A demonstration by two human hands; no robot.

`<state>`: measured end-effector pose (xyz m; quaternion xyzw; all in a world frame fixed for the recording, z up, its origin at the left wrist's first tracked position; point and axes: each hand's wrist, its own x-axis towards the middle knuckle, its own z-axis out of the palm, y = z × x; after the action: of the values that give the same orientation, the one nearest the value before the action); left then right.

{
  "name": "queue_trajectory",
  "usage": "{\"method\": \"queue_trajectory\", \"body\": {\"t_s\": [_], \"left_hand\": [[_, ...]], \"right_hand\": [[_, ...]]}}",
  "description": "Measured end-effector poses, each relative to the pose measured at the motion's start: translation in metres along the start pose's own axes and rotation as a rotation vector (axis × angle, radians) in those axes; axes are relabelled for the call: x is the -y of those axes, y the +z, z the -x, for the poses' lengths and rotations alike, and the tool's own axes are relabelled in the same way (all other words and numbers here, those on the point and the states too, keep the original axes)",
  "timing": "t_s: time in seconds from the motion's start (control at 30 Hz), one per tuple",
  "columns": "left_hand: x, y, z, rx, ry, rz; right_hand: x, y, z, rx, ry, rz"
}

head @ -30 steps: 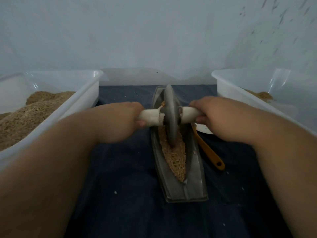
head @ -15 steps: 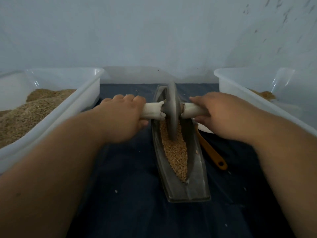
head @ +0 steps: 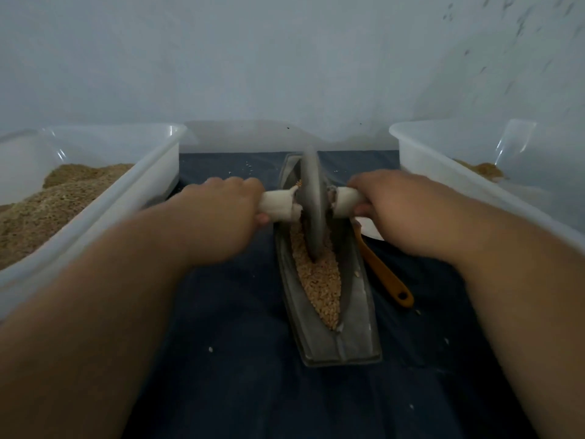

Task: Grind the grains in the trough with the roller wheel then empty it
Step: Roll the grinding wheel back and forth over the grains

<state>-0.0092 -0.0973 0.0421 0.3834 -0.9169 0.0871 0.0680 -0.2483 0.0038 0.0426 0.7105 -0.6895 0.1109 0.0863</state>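
nearest my view, the left forearm (head: 95, 312) and right forearm (head: 522, 280) come in from the bottom corners and cover much of the near edge of the bench (head: 237, 359), which is draped in dark blue cloth with a few loose kernels (head: 210, 349) on it. between the arms, a little right of the middle, the grey trough (head: 342, 353) lies lengthwise, with its blunt near end towards me and its far end towards the back edge. the grains (head: 319, 280) fill its groove from near that end up to the roller wheel (head: 311, 201). the wheel stands upright in the far half of the trough with its rim down in the grains, and it looks blurred. the left hand (head: 218, 213) is curled round the left handle stub (head: 278, 207), and the right hand (head: 402, 207) grips the right handle stub (head: 346, 201). both hands hide the stubs' outer ends. just beside the trough's right side lies an orange-handled tool (head: 384, 277). its far end is hidden under the right hand, so i cannot tell what it is. the left tub (head: 126, 198), along the left edge, holds a deep brown heap (head: 47, 204). the right tub (head: 459, 172), along the right edge, shows a small heap (head: 481, 169) at its far end, and my right arm blocks its near part. a white sheet (head: 285, 58) closes off the back.
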Motion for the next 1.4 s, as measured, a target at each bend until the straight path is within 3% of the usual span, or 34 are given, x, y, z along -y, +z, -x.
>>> {"method": "queue_trajectory", "body": {"t_s": [0.1, 0.27, 0.43, 0.57, 0.73, 0.83, 1.0, 1.13, 1.27, 1.4], "left_hand": [[-0.006, 0.019, -0.011, -0.204, -0.08, -0.116], [-0.005, 0.026, -0.015, -0.208, -0.117, -0.097], [0.0, 0.004, 0.0, -0.096, 0.028, -0.065], [0.004, -0.02, 0.016, 0.206, 0.089, 0.073], [0.003, -0.03, 0.02, 0.3, 0.121, 0.133], [0.005, -0.017, 0.01, 0.232, 0.064, 0.128], [-0.004, 0.022, -0.012, -0.246, -0.063, -0.108], [-0.006, 0.031, -0.018, -0.328, -0.09, -0.122], [-0.004, 0.02, -0.012, -0.242, -0.048, -0.139], [0.003, -0.002, 0.004, 0.036, 0.048, 0.003]], "right_hand": [[0.003, 0.021, -0.012, -0.223, 0.044, 0.115], [0.006, 0.027, -0.016, -0.222, 0.033, 0.192], [0.005, -0.001, 0.0, -0.021, -0.017, 0.055], [0.007, -0.032, 0.016, 0.258, -0.001, -0.042], [0.009, -0.042, 0.023, 0.34, -0.003, -0.073], [0.005, -0.024, 0.011, 0.218, 0.02, -0.118], [0.001, 0.02, -0.015, -0.261, 0.067, 0.151], [-0.002, 0.028, -0.022, -0.291, 0.092, 0.162], [-0.001, 0.015, -0.011, -0.169, 0.021, 0.056], [0.007, -0.014, 0.009, 0.021, -0.069, 0.061]]}}
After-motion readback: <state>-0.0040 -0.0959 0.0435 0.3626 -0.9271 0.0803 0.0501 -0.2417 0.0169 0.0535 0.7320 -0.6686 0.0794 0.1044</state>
